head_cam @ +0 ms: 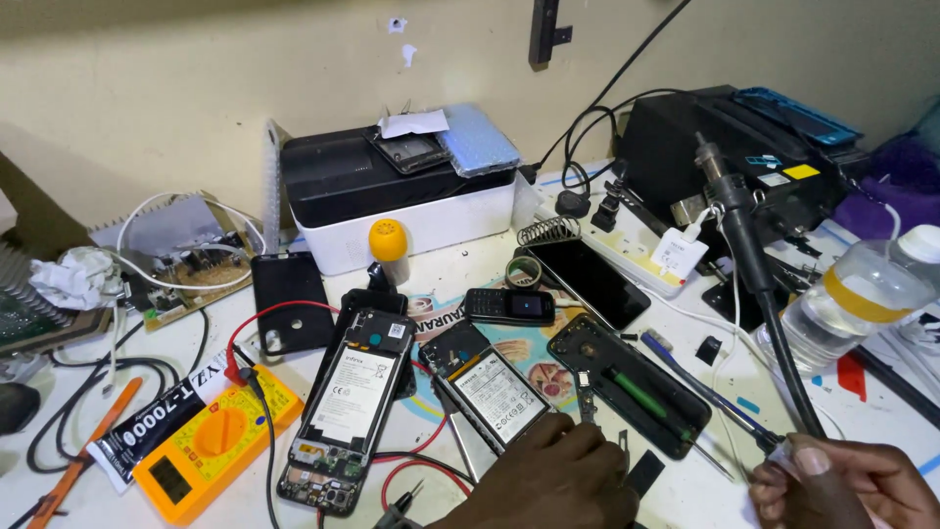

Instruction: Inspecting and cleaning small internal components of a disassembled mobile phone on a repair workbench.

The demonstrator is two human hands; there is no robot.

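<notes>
The left hand (553, 475) lies flat on the surface (685, 490), fingers curled together at the lower edge of an opened smartphone (494, 397) whose white-labelled battery faces up; it pins the phone and pinches nothing. The right hand (842, 485) pinches the end of the hot-air handpiece (754, 264) between pressed fingers, its black hose rising toward the rework station (715, 137). Doing this well probably means holding the phone steady and keeping the nozzle off the battery and the second opened phone (348, 411) beside it. A yellow multimeter (215, 441) sits well left.
</notes>
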